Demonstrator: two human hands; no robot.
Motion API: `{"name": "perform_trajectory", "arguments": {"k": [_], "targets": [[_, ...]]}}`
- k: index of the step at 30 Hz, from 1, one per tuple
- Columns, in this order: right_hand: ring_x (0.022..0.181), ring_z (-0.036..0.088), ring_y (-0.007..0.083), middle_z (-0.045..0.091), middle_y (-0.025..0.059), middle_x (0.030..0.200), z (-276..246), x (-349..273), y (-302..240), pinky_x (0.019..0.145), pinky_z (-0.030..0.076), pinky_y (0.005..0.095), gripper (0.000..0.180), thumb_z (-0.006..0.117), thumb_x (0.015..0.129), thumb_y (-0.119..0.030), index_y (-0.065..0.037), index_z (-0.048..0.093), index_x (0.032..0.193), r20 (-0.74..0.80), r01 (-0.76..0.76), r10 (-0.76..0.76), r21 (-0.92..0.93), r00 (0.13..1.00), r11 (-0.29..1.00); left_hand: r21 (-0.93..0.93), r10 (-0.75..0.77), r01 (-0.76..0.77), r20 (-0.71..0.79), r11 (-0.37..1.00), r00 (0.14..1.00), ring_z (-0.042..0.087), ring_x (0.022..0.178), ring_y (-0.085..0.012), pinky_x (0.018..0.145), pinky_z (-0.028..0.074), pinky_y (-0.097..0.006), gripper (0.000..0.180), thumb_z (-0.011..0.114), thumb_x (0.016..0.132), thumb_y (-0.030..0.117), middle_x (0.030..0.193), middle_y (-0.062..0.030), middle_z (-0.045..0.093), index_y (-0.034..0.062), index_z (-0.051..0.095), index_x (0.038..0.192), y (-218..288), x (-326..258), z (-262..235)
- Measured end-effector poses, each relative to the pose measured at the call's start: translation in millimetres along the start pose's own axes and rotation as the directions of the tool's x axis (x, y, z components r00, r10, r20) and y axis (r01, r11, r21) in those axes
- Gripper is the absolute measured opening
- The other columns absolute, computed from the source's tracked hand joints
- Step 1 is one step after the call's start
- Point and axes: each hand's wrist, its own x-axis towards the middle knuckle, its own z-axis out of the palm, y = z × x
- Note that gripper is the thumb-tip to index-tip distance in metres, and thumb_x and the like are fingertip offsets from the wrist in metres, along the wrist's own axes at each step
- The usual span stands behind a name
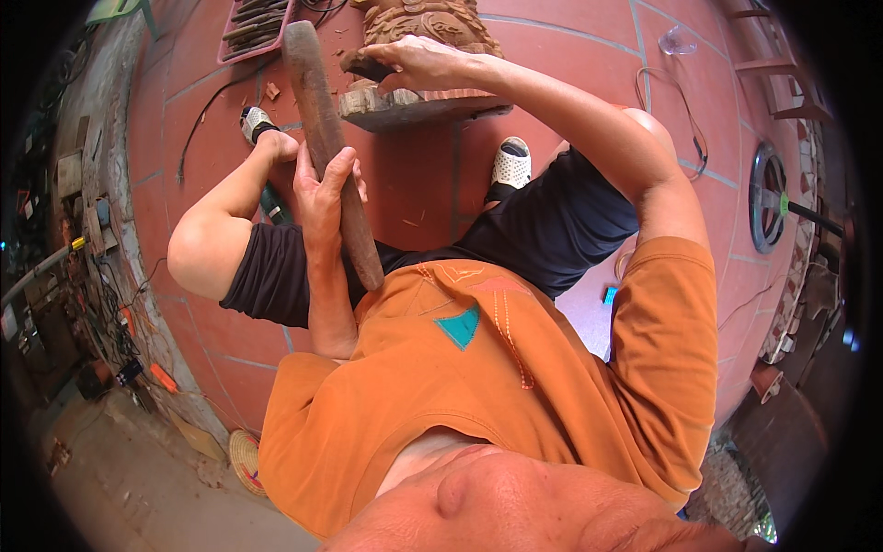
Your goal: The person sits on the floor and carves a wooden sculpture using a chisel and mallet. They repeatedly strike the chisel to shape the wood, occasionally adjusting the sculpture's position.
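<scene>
Head view, sole view. The long, brown, round-ended wooden club (322, 101) is in the left hand (326, 193), at 10 o'clock of centre; fingers and thumb are wrapped around its shaft. Its long axis runs from between 11 and 12 o'clock to between 5 and 6, the lower end near the orange shirt (414, 368). From the left hand, the orange-brown carved wooden block (432, 26) lies at 1 o'clock. The right hand (423, 63) is nearer to it, overlapping its near face, fingers bent over a dark brown, blunt-ended piece (365, 64); whether they are clamped on it cannot be told.

Condition: club smooth, slightly bowed, darker in patches. Block bears curling relief, above a pale, rough-edged slab (414, 110).
</scene>
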Motion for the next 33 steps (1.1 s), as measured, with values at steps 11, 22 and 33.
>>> {"name": "perform_trajectory", "arguments": {"k": [11, 22, 33], "targets": [[0.106, 0.065, 0.0409, 0.067, 0.0239, 0.117, -3.4, -6.3, -17.5, 0.09, 0.052, 0.048, 0.061, 0.076, 0.081, -0.017, 0.0, 0.053, 0.135, 0.059, 0.01, -0.01, -0.01, 0.998, 1.0, 0.08, -0.072, 0.069, 0.035, 0.994, 0.997, 0.056, 0.053, -0.0115, 0.047, 0.048, -0.023, 0.031, 0.063, 0.097, 0.015, 0.077, -0.0048, 0.057, 0.0066, 0.047, 0.121, 4.6, -1.7, -1.3], [0.102, 0.067, 0.04, 0.069, 0.0241, 0.11, -5.2, -6.0, -17.6, 0.088, 0.052, 0.0481, 0.061, 0.077, 0.08, -0.02, -0.002, 0.055, 0.133, 0.045, 0.01, -0.01, -0.004, 0.999, 1.0, 0.186, -0.031, 0.026, 0.028, 0.982, 0.999, 0.056, 0.052, -0.0108, 0.046, 0.048, -0.023, 0.031, 0.065, 0.096, 0.017, 0.074, -0.0031, 0.058, 0.0049, 0.048, 0.119, -0.3, 1.8, -1.3], [0.084, 0.068, 0.0404, 0.068, 0.0202, 0.085, -27.0, -10.5, -9.0, 0.075, 0.052, 0.0475, 0.044, 0.076, 0.082, -0.027, 0.001, 0.058, 0.11, -0.103, -0.052, 0.036, -0.157, 0.994, 0.986, 0.049, 0.044, -0.042, -0.024, 0.998, 0.999, 0.056, 0.051, -0.0115, 0.045, 0.048, -0.023, 0.03, 0.067, 0.096, 0.018, 0.075, -0.004, 0.058, 0.0058, 0.048, 0.115, 2.2, 0.6, -6.6]]}}
